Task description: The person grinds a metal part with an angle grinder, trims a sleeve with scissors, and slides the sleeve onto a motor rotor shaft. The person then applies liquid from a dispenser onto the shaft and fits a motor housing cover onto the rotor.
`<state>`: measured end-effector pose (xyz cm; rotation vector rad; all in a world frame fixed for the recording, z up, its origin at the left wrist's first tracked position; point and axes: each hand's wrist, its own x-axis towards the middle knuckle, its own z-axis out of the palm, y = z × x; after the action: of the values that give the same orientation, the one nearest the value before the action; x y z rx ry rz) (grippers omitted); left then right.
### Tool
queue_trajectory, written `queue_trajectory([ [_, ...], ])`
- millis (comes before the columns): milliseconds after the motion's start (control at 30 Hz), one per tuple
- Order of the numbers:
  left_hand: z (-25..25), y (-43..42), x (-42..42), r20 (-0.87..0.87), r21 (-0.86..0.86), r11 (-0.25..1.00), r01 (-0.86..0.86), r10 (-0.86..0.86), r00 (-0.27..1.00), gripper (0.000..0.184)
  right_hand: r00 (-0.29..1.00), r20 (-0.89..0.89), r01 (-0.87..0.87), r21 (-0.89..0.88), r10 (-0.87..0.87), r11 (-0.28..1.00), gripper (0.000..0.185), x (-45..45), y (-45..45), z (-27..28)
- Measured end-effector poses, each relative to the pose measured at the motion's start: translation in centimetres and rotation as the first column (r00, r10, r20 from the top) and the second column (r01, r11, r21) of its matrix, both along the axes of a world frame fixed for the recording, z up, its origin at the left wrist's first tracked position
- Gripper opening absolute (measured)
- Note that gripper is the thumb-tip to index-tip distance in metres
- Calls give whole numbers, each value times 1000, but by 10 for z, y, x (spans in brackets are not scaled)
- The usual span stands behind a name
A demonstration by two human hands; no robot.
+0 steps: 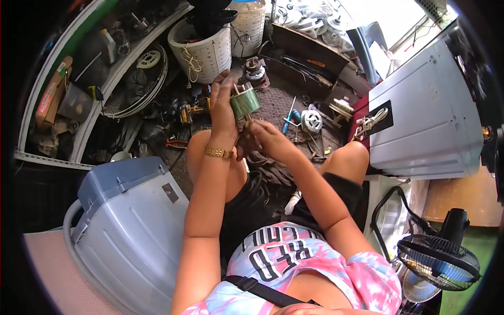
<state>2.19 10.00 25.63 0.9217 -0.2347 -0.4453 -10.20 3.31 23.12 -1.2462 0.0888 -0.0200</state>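
Observation:
A green cylindrical part with pale prongs at its upper end is held up in front of my knees. My left hand, with a gold watch at the wrist, grips it from the left side. Just below the part, my right hand has its fingers pinched together near its lower end; what lies between them is too small to name. Beyond the hands, a small motor stands on the floor.
A screwdriver and a round white-metal motor part lie on the floor ahead. White perforated tubs stand at the back. Grey plastic housings flank me at left and right. A black fan is at lower right.

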Motion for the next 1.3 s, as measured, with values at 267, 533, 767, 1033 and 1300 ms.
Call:
queue_trajectory([
  [267,-5,-3,2,-36,7,999,-46,46,998,26,984,4,-138,646,177,751,55,5,-13,-28],
  [533,-5,-5,2,-17,18,998,-65,65,998,27,999,17,-31,296,27,955,41,-9,-6,-24],
  [767,-5,-8,-1,-9,31,997,-71,71,997,25,939,230,341,-557,-254,757,18,-8,15,-18],
  [1033,-42,-22,19,171,83,981,-173,157,973,33,970,129,242,-484,-205,841,29,-4,6,-19],
  [1300,-34,-21,16,143,128,978,-163,144,979,38,964,139,265,-514,-225,816,27,-2,3,-33],
])
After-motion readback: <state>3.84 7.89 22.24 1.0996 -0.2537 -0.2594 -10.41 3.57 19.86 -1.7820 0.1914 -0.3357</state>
